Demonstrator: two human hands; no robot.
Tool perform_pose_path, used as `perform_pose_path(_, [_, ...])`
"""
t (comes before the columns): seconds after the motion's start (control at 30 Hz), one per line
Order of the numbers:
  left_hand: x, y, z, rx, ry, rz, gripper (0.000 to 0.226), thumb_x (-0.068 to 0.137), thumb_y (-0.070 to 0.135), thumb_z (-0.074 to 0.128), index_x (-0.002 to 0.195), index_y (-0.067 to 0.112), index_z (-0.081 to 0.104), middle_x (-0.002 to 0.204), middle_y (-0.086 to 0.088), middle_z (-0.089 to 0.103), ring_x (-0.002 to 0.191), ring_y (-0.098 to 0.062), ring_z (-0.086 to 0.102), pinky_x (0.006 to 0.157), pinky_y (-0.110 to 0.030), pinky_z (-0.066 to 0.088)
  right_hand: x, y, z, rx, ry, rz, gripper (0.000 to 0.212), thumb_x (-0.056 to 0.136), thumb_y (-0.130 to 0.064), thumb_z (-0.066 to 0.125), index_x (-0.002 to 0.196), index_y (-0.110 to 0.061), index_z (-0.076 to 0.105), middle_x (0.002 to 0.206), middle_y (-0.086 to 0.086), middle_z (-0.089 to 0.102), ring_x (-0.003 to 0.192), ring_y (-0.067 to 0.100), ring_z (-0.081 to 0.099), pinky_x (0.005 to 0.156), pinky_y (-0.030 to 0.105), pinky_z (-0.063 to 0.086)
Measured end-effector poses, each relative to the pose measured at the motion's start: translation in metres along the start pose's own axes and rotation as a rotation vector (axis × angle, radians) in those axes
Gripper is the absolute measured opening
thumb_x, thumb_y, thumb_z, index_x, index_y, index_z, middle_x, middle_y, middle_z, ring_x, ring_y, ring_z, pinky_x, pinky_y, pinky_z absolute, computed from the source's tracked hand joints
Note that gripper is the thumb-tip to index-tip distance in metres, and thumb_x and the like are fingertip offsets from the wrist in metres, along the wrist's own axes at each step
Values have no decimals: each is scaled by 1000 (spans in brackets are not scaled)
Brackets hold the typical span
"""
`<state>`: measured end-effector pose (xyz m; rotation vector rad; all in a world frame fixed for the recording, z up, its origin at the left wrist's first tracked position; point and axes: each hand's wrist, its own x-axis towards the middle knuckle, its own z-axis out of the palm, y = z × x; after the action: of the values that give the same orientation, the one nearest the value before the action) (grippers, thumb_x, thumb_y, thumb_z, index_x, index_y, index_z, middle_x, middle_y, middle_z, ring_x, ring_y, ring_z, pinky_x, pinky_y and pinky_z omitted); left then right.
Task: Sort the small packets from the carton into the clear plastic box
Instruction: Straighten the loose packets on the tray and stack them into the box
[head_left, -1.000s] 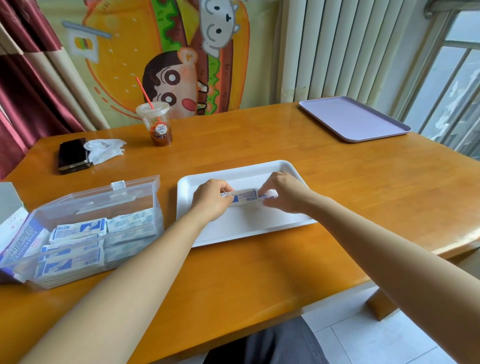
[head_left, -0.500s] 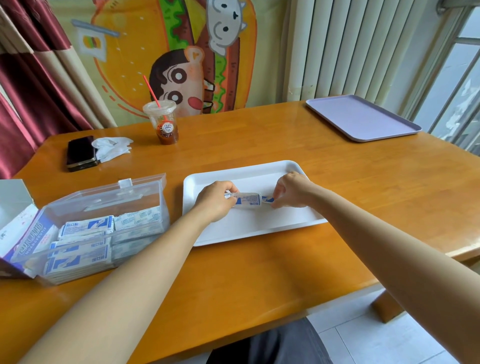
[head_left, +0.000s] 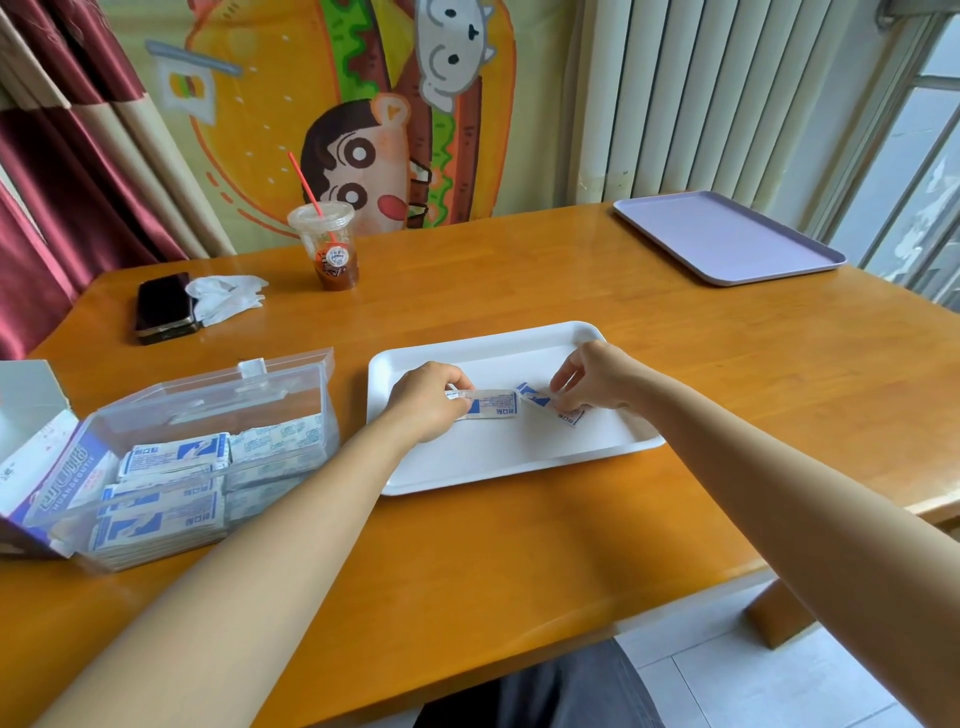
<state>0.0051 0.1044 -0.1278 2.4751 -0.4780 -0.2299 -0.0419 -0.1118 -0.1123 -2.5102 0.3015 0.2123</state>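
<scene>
Over the white tray (head_left: 498, 467), my left hand (head_left: 428, 402) pinches a small white-and-blue packet (head_left: 491, 404) by its left end. My right hand (head_left: 589, 379) pinches a second packet (head_left: 550, 408) that lies tilted just to the right of the first. The two packets are apart at their near ends. The clear plastic box (head_left: 208, 415) stands open at the left of the table, with several stacks of the same packets (head_left: 171, 457) inside. The opened carton (head_left: 36, 467) sits against the box's left side.
A dark phone (head_left: 163, 306) and a crumpled tissue (head_left: 226, 296) lie at the back left. A plastic cup with a red straw (head_left: 327, 249) stands behind the tray. A lilac tray (head_left: 727, 236) sits at the far right. The table's front edge (head_left: 571, 623) is near my lap.
The joined packets held between both hands have come apart into two. My right hand has moved right with one piece; my left hand keeps the other.
</scene>
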Motion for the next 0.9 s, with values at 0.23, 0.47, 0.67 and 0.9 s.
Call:
perform_pose_path(0.23, [2,0,1,-15,23,-52,11,87,19,58,89,25,67,102,-3,67,88,-25,65,64,-28,49,-10,-3,-1,-80,12,-25,31,74,-36,78,89,-10,71,84,8,69,73,18,58,60,27,44])
perform_pose_path(0.47, [2,-1,1,-32,26,-60,11,87,19,59,92,23,68,103,-4,67,89,-25,64,64,-28,50,-10,-13,0,-164,-70,-7,24,73,-22,79,95,-13,72,82,5,66,58,14,51,44,19,35])
perform_pose_path(0.67, [3,-6,-1,-92,38,-87,11,88,17,59,95,21,67,102,-5,66,87,-27,64,66,-33,53,-7,-5,-1,-77,-60,-11,34,70,-16,80,98,-17,60,97,6,69,70,19,59,52,24,43])
perform_pose_path(0.9, [3,-7,-4,-167,54,-116,12,88,17,65,99,21,66,97,-5,66,60,-18,56,64,-31,54,-18,-15,-10,91,-36,-336,8,76,-14,78,82,-17,75,73,-6,68,65,5,59,59,14,44])
